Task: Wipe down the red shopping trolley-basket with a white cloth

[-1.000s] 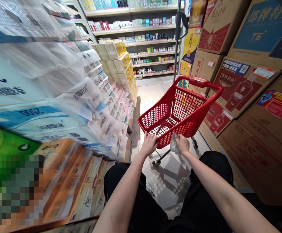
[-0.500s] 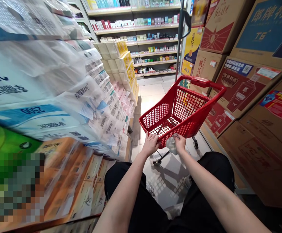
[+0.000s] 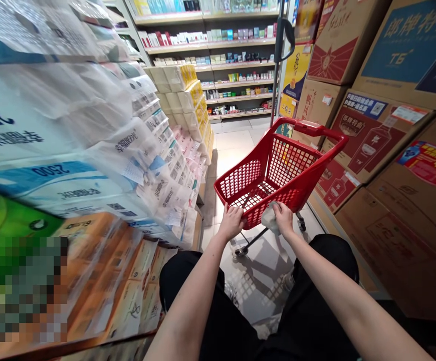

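A red shopping cart with a perforated plastic basket stands in front of me, its near corner between my hands. My left hand is closed over the basket's near rim, fingers curled on the edge. Pinched in my right hand is a crumpled pale grey cloth, which lies against the outer side of the basket, just below the rim. The fingertips of my right hand are partly hidden by the cloth. Beneath the basket, caster wheels touch the tiled floor.
Stacked tissue packs rise close on the left, with yellow-and-white packs beyond. Cardboard cartons line the right side. A grey upright pole with a handle stands behind the cart, before shelves of small products.
My right hand has moved slightly right and up along the basket's side with the cloth, which shows more now. My left hand stays on the rim.
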A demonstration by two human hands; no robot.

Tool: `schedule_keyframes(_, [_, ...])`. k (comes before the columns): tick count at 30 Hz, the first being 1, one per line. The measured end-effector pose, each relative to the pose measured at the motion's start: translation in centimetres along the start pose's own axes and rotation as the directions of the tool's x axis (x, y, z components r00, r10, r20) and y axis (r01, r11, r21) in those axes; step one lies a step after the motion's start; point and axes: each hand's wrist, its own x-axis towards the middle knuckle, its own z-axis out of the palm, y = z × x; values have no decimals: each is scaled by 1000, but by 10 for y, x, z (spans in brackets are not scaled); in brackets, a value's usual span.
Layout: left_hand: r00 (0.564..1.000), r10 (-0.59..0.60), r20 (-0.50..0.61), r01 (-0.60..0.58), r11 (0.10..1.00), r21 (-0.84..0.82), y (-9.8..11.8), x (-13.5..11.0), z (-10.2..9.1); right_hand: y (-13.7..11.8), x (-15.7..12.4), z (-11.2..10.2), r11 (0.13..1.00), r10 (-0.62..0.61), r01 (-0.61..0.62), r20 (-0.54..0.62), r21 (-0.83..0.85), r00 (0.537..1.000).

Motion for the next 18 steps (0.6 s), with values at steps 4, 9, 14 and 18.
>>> schedule_keyframes(4, [1000,6,-8,-6,1000,6,2,-1,2,-1,-9,17,999,36,-38,-64,-31,997])
schedule_keyframes(9, [1000,0,-10,0,1000,21,3,-1,3,-1,-11,23,992,-66,60,-53,-108,996])
schedule_keyframes(14, [1000,-6,-10,6,1000,14,-3,1,1,-13,16,-9,956,-165,228,302,-185,939])
schedule_keyframes(18, [1000,-6,-21,7,1000,4,-2,1,2,-19,12,-13,890,-304,397,357,-224,883])
